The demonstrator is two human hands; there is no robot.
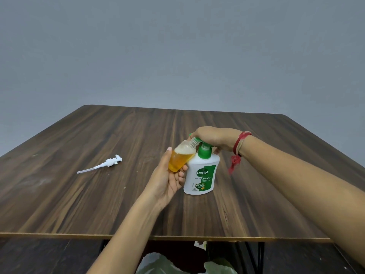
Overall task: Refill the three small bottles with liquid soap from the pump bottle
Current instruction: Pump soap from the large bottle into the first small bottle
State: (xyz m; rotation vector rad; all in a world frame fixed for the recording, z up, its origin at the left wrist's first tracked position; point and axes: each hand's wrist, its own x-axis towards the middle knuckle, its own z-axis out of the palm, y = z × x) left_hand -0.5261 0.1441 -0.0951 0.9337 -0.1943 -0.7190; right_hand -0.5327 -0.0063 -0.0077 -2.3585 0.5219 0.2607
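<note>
Two hands meet at the pump bottle [201, 175], upright well back from the table's [79, 204] near edge with wide open wood either side: the left hand [167, 180] grips a tilted small bottle [180, 158] of amber soap against its left shoulder, and the right hand [215, 138] curls over its green pump head. Its label reads "Dettol", "ORIGINAL", "99.99%". Well left of it lies a loose white pump [107, 164].

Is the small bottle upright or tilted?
Tilted. The left hand holds the small bottle, its neck leaning toward the spout of the pump bottle.
</note>
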